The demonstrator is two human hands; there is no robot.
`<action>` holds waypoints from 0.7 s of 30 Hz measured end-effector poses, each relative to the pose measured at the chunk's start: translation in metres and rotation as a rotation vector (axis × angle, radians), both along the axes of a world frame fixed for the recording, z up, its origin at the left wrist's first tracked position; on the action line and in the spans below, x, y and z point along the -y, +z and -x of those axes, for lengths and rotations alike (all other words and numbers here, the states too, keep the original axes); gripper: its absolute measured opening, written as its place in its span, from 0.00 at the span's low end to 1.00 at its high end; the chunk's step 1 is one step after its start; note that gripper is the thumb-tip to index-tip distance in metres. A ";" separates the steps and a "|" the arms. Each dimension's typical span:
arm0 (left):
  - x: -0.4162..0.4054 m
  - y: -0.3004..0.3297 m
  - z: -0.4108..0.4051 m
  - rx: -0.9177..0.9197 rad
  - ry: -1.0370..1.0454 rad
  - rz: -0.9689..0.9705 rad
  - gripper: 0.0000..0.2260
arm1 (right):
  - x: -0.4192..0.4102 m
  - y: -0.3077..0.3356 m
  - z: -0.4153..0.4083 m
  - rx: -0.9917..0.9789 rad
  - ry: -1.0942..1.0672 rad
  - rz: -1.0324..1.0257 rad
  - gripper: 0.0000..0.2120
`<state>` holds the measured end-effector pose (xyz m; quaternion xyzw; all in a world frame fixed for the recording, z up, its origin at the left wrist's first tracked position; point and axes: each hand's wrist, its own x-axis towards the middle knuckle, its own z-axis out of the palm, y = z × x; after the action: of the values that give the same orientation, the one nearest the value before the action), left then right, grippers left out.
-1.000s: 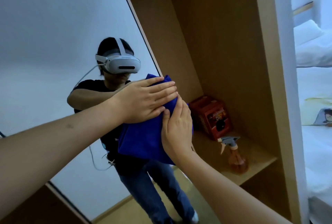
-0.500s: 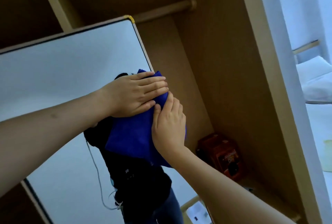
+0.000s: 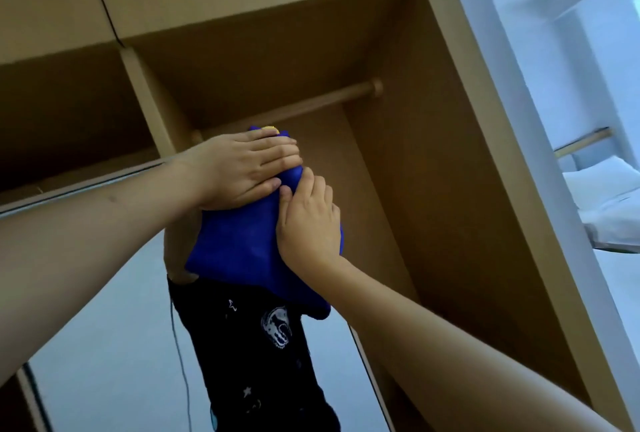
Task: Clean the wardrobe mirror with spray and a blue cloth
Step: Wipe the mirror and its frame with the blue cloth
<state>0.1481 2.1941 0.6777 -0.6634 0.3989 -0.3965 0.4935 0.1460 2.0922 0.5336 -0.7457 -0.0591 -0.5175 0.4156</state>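
Head view, cloth: we find the blue cloth (image 3: 239, 244) at the centre of the frame, pressed against the top right corner of the mirror (image 3: 104, 321); its lower edge hangs loose.
Head view, left hand: we note the left hand (image 3: 242, 168) laid flat on the cloth's upper part, fingers straight and together, pointing right; it grips nothing.
Head view, right hand: the right hand (image 3: 308, 220) lies flat on the cloth's right side, fingers straight, pointing up, fingertips just beside the left hand's fingers.
Head view, mirror: it fills the lower left of the frame; we see a dark printed shirt (image 3: 256, 355) reflected below the cloth.
Head view, wardrobe: the wooden rail (image 3: 322, 102) crosses the open compartment above the hands.
Head view, far right: white bedding (image 3: 602, 196).
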 end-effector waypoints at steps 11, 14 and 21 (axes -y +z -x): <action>-0.004 0.004 0.004 -0.027 -0.007 0.101 0.30 | 0.009 0.015 0.003 0.000 0.111 0.028 0.24; -0.008 -0.014 0.007 -0.102 -0.047 0.194 0.27 | 0.016 0.006 0.008 0.027 0.178 -0.005 0.24; -0.017 -0.092 0.005 -0.221 -0.195 0.359 0.23 | 0.029 -0.045 0.017 0.046 0.177 -0.007 0.20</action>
<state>0.1428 2.2115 0.5858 -0.7382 0.4359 -0.4318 0.2803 0.1295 2.0633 0.4885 -0.7239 -0.1325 -0.4960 0.4609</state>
